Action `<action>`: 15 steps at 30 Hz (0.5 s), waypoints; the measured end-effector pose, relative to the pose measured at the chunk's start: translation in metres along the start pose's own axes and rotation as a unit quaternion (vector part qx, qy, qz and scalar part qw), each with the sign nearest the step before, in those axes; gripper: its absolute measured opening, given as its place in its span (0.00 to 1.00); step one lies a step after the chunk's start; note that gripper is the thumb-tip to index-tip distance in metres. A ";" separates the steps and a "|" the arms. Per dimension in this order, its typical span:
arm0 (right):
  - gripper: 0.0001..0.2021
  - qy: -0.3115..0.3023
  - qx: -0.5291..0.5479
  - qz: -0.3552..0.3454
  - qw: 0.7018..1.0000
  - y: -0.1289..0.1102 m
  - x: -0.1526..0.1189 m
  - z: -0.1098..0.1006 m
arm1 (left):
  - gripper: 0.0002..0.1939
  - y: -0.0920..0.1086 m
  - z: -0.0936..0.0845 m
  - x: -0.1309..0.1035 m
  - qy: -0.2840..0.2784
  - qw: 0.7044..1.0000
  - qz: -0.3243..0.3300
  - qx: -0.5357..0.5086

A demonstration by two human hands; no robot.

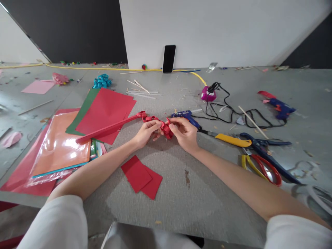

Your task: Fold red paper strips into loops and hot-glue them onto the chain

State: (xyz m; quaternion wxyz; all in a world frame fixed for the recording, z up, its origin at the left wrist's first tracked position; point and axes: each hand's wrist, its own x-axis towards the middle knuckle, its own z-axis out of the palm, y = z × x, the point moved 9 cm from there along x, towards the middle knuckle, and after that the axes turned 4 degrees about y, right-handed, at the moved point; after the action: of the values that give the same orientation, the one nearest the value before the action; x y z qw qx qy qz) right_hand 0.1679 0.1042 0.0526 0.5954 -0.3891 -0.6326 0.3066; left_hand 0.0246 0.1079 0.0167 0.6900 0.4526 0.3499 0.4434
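Observation:
A red looped paper strip (168, 131) is pinched between my two hands above the middle of the table. My left hand (148, 134) grips its near-left part with thumb and fingers. On the other side, my right hand (184, 134) pinches a raised red edge of the loops. More red loops run up and left to a long, straight red piece (109, 128), which rests across the paper sheets. Whether that piece is a stick or folded paper I cannot tell. Two red paper rectangles (137, 173) overlap on the table below my left hand.
A blue glue gun (187, 117) lies just behind my right hand; another glue gun (281, 107) is far right. Pliers (261, 148), scissors (268, 169) and a yellow-handled cutter (232, 140) lie at right. Red sheets (106, 107) and plastic-wrapped paper (64, 145) cover the left. A phone (169, 58) leans behind.

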 end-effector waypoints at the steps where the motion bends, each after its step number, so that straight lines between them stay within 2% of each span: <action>1: 0.11 -0.003 -0.002 -0.001 1.000 0.000 0.000 0.000 | 0.22 0.000 0.001 0.000 -0.005 1.000 -0.002 0.000; 8: 0.11 -0.018 -0.018 -0.004 1.000 -0.001 -0.001 0.001 | 0.22 -0.004 0.003 0.000 -0.027 0.999 -0.015 0.010; 15: 0.12 -0.024 -0.015 -0.003 1.000 0.000 0.001 0.003 | 0.22 -0.003 -0.004 0.003 0.004 1.000 -0.006 -0.016</action>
State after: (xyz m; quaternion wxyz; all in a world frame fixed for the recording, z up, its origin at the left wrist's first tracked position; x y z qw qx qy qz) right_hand 0.1648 0.1051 0.0531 0.5750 -0.3883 -0.6527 0.3042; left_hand 0.0231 0.1116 0.0119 0.6988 0.4372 0.3481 0.4465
